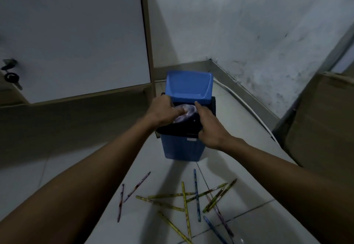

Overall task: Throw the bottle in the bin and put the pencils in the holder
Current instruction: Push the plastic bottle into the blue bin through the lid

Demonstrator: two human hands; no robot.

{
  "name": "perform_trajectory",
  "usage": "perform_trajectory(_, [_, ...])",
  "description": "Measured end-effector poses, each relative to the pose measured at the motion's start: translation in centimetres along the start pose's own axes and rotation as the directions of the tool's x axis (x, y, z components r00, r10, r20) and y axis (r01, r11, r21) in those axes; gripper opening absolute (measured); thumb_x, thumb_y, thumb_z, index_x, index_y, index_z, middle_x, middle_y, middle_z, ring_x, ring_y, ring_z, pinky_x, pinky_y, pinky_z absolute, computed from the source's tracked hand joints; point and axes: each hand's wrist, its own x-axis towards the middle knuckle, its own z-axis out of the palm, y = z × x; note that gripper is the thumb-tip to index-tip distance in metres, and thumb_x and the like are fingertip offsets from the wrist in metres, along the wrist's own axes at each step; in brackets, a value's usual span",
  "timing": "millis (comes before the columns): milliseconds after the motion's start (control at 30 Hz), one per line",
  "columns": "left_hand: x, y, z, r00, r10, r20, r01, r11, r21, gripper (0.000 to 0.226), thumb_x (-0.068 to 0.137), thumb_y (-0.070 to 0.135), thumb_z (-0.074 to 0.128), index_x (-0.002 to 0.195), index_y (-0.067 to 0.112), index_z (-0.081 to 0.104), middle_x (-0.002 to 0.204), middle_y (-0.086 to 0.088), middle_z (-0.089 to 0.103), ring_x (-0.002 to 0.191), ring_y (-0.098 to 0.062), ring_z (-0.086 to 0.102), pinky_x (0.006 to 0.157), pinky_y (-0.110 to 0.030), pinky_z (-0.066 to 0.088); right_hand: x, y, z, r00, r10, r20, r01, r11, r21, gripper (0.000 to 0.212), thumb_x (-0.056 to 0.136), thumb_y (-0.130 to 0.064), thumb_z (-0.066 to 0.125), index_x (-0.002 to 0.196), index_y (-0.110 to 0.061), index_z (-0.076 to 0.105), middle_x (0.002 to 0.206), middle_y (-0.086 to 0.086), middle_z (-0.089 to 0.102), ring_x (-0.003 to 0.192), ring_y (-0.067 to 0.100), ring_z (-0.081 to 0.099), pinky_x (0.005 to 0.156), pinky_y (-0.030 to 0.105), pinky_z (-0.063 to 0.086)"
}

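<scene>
A blue bin [182, 149] with a dark rim stands on the tiled floor, its blue swing lid [188, 84] tipped up. My left hand [162, 112] holds a crumpled clear plastic bottle [186, 112] in the bin's opening. My right hand [209, 127] rests on the bin's rim, index finger stretched up against the lid's lower edge. Several coloured pencils [184, 198] lie scattered on the floor in front of the bin. No pencil holder is in view.
A white cabinet door [72, 37] with keys [11, 75] in its lock is on the left. A cardboard box [323, 121] stands at the right. The stained wall corner lies just behind the bin.
</scene>
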Motion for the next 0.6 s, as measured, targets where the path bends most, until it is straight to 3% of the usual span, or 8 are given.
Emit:
perform_trajectory(100, [0.7,-0.1,1.4,0.996,0.006,0.085,-0.008,1.000,0.025,0.032,0.084,0.041,0.067,0.094,0.014,0.053,0.085,0.000,0.060,0.076,-0.011,0.059,0.062,-0.025,0.049,-0.1,0.1,-0.2,1.000,-0.004,-0.009,0.004,1.000,-0.007,0.100,0.076,0.010,0.059,0.155,-0.021,0.007,0.151,0.009,0.027,0.135,0.027,0.038,0.111,0.043,0.039])
perform_trajectory(233, [1.5,-0.7,2.7,0.990,-0.019,0.137,-0.011,0.976,0.219,0.036,0.086,0.046,0.062,0.101,0.013,0.057,0.097,-0.006,0.064,0.087,-0.021,0.062,0.077,-0.040,0.054,-0.6,-0.1,-0.4,0.999,-0.041,0.035,0.044,0.994,-0.097,0.098,0.078,0.008,0.058,0.155,-0.020,0.005,0.156,0.007,0.021,0.137,0.029,0.035,0.111,0.042,0.038])
perform_trajectory(367, [1.7,-0.7,3.4,0.976,-0.041,0.213,-0.059,0.896,0.440,0.027,0.093,0.041,0.050,0.106,0.019,0.058,0.105,-0.008,0.065,0.092,-0.024,0.061,0.078,-0.040,0.051,-0.7,0.1,-0.3,0.997,-0.034,0.066,0.045,0.984,-0.174,0.088,0.081,0.003,0.058,0.154,-0.016,0.013,0.152,0.011,0.030,0.135,0.031,0.037,0.110,0.044,0.039])
perform_trajectory(500, [2.5,-0.2,3.7,0.934,-0.179,0.310,-0.051,0.790,0.611,0.038,0.095,0.040,0.043,0.128,0.022,0.050,0.133,-0.012,0.041,0.108,-0.031,0.055,0.091,-0.046,0.044,-0.5,0.2,-0.2,0.996,-0.027,0.086,0.045,0.976,-0.215,0.085,0.081,0.001,0.059,0.153,-0.013,0.017,0.149,0.014,0.034,0.133,0.032,0.040,0.107,0.043,0.040])
perform_trajectory(600, [3.1,-0.1,3.4,0.918,-0.228,0.324,-0.039,0.762,0.647,0.039,0.095,0.036,0.042,0.129,0.019,0.050,0.137,-0.015,0.027,0.111,-0.032,0.052,0.095,-0.046,0.045,-0.5,0.3,0.0,0.997,-0.020,0.077,0.036,0.977,-0.210,0.086,0.079,-0.001,0.061,0.153,-0.014,0.019,0.148,0.014,0.037,0.132,0.032,0.040,0.106,0.043,0.042])
